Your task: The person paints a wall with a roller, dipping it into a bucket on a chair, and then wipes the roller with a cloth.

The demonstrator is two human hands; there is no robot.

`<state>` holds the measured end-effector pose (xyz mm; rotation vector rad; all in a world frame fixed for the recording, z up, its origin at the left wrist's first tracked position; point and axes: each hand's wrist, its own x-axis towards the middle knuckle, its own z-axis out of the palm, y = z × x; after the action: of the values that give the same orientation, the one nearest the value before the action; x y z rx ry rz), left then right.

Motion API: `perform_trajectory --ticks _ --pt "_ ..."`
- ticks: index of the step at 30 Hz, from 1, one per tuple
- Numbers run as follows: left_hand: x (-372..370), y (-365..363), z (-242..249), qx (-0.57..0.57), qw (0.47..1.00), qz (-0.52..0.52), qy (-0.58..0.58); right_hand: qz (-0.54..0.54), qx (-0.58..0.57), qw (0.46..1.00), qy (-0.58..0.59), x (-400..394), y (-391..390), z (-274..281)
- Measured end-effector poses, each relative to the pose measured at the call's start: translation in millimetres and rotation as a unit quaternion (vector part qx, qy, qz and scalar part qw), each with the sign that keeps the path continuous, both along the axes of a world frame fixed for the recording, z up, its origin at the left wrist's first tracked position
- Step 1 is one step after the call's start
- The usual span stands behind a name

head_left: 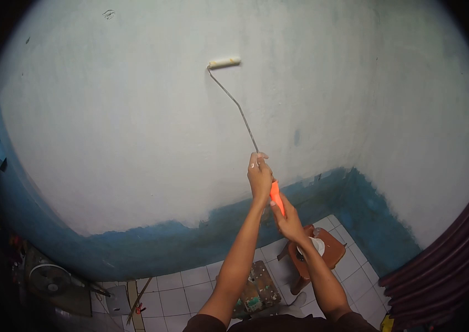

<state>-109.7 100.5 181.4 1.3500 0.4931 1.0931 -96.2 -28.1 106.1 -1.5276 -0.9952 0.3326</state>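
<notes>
A paint roller [225, 62] with a pale sleeve rests against the whitish upper wall [135, 122]. Its thin bent metal rod runs down to an orange handle [276, 198]. My left hand [259, 174] is wrapped round the rod just above the handle, with light paint marks on a finger. Lower down and to the right, my right hand [289, 219] grips the orange handle. Below the white area, a blue band [157, 246] of wall shows an uneven upper edge.
A reddish-brown stool [331, 249] bears a white container [316, 245] beside my right forearm. Below, a paint-spattered stool [259, 288] stands on the tiled floor [182, 299]. A fan [52, 279] is at lower left, a dark curtain [445, 271] at right.
</notes>
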Motion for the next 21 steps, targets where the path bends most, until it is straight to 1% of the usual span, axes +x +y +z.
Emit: perform_trajectory --ticks 1,3,5,7,8,10,11,13,14,17,19,21 --pt "-1.9 0.3 -10.6 -0.001 1.0 0.004 0.009 0.001 0.002 1.0 0.0 -2.4 -1.7 -6.2" --pt "-6.3 0.6 -35.5 0.003 1.0 0.011 0.015 0.003 0.023 0.999 -0.043 -7.0 -2.9 -29.7" --pt "-9.2 -4.7 -75.3 0.024 0.998 0.041 0.03 0.009 0.008 1.0 -0.024 -12.1 -8.3 -66.8" --pt "-10.0 -11.0 -119.6 0.004 0.997 0.058 0.048 -0.004 0.057 0.994 -0.096 -17.5 -15.2 -104.7" --pt "-11.7 -14.0 -137.1 0.004 0.997 0.06 0.048 -0.001 0.057 0.994 -0.097 -22.6 -22.2 -116.4" --pt "-17.1 -23.1 -154.1 -0.021 0.995 0.05 0.087 0.017 -0.021 1.0 0.001 -30.5 -34.7 -128.5" --pt "-16.0 -22.4 -159.7 -0.024 0.995 0.05 0.088 0.018 -0.024 1.0 0.001 -29.6 -36.4 -132.9" --pt "-18.4 -24.8 -148.7 -0.031 0.995 0.041 0.087 0.033 -0.036 0.998 0.044 -30.4 -39.4 -126.0" --pt "-17.6 -26.5 -142.2 -0.035 0.995 0.04 0.086 0.032 -0.04 0.998 0.044 -29.1 -40.9 -123.4" --pt "-9.4 -24.7 -122.1 -0.071 0.996 0.021 0.058 0.008 -0.03 0.999 0.026 -21.3 -40.9 -107.6" --pt "-2.5 -22.7 -113.9 -0.025 0.999 0.044 0.015 -0.011 -0.02 0.999 -0.03 -16.2 -39.3 -91.0" --pt "1.2 -20.9 -102.5 -0.043 0.998 0.034 0.015 -0.008 -0.015 0.999 -0.033 -7.6 -36.2 -90.9"
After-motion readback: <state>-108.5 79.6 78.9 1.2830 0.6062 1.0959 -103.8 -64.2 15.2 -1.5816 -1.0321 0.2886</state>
